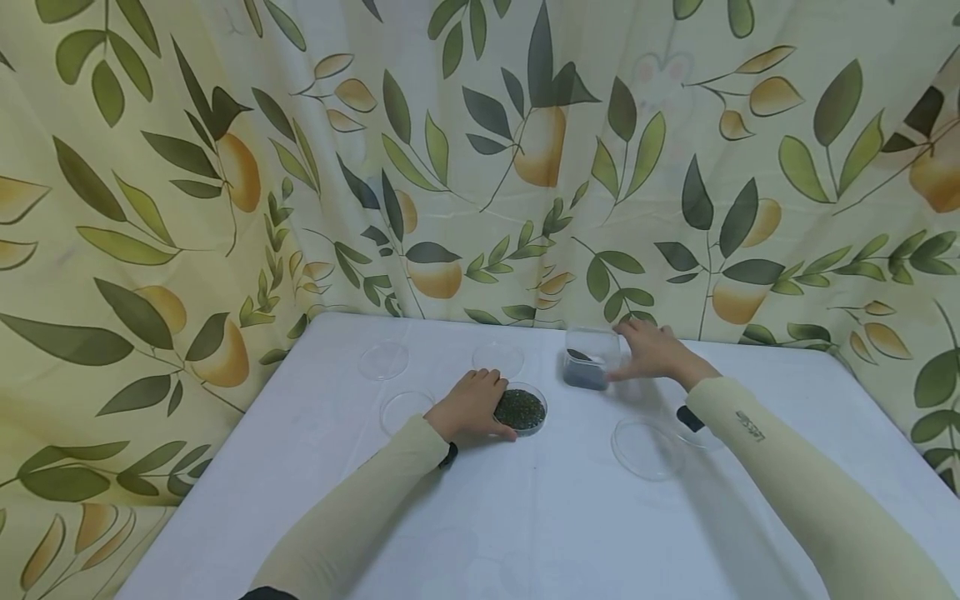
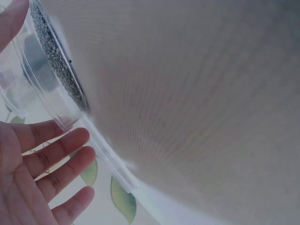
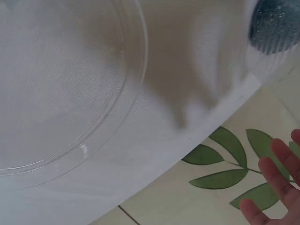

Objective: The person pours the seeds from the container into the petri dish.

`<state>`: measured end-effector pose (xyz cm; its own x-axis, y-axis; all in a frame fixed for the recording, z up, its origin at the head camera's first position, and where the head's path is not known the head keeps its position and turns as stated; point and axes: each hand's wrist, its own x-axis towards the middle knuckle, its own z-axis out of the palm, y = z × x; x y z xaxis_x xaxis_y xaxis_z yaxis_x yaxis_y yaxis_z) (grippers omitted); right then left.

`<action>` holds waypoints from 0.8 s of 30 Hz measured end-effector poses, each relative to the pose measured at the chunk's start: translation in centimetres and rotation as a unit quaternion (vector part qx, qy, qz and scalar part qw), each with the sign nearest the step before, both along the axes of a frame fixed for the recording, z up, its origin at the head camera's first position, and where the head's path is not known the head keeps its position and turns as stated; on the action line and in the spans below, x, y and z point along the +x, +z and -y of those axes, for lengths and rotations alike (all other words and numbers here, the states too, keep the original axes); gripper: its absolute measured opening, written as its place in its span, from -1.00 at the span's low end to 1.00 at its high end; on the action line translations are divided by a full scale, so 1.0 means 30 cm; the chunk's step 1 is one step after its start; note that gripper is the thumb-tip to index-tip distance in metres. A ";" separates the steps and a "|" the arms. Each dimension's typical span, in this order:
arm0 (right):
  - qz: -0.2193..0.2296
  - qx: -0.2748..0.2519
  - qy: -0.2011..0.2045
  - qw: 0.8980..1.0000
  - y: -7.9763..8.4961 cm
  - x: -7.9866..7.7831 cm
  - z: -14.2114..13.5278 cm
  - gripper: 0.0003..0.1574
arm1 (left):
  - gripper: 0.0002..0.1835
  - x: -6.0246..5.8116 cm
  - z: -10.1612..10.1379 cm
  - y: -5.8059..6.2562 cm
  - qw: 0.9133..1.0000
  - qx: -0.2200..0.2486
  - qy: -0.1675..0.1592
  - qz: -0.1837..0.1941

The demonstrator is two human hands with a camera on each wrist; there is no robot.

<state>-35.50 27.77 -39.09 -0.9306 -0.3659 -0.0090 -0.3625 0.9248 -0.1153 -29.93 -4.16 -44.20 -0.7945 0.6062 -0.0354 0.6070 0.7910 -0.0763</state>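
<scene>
Leaf-and-fruit curtains (image 1: pixel 517 167) are hanging at twelve o'clock behind a table (image 1: pixel 540 517) with a white covering, where a person's two hands are working among clear dishes. We are taking our clock from the round dish (image 1: pixel 543 418) of dark green grains (image 1: pixel 519 408) near mid-table. Leftmost, between nine and ten o'clock, we are seeing a clear round dish (image 1: pixel 383 361); at nine, a second clear dish (image 1: pixel 396 415) is lying partly behind the left hand (image 1: pixel 471 404). That hand is grasping the grain dish by its edge, thumb at about seven o'clock and fingers at about eleven, while the wrist view is showing its other fingers extended. Beyond the fingertips, at eleven o'clock, a third clear dish (image 1: pixel 498 357) is resting. At two o'clock, a clear container (image 1: pixel 597 346) is holding dark contents (image 1: pixel 585 375); the right hand (image 1: pixel 656 352) is reaching to its three o'clock side, fingers spreading, though we are unable to tell whether it is gripping. Between three and four o'clock, a larger clear dish (image 1: pixel 648 448) is lying just beside another clear rim (image 1: pixel 708 439), which the right sleeve (image 1: pixel 795 475) is partly hiding.
</scene>
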 end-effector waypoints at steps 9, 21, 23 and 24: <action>-0.043 -0.011 0.004 0.999 0.039 0.053 0.036 0.20 | -0.04 0.007 -0.002 0.002 1.000 0.000 0.006 0.012; -0.077 -0.034 -0.006 0.996 0.131 0.153 0.145 0.18 | -0.03 0.010 -0.004 0.009 1.000 -0.006 0.004 0.007; -0.084 -0.034 -0.003 0.996 0.144 0.172 0.165 0.17 | -0.02 0.008 -0.005 0.010 1.000 -0.009 0.005 0.007; -0.087 -0.033 -0.002 0.996 0.148 0.180 0.175 0.17 | -0.02 0.007 -0.006 0.010 1.000 -0.010 0.006 0.007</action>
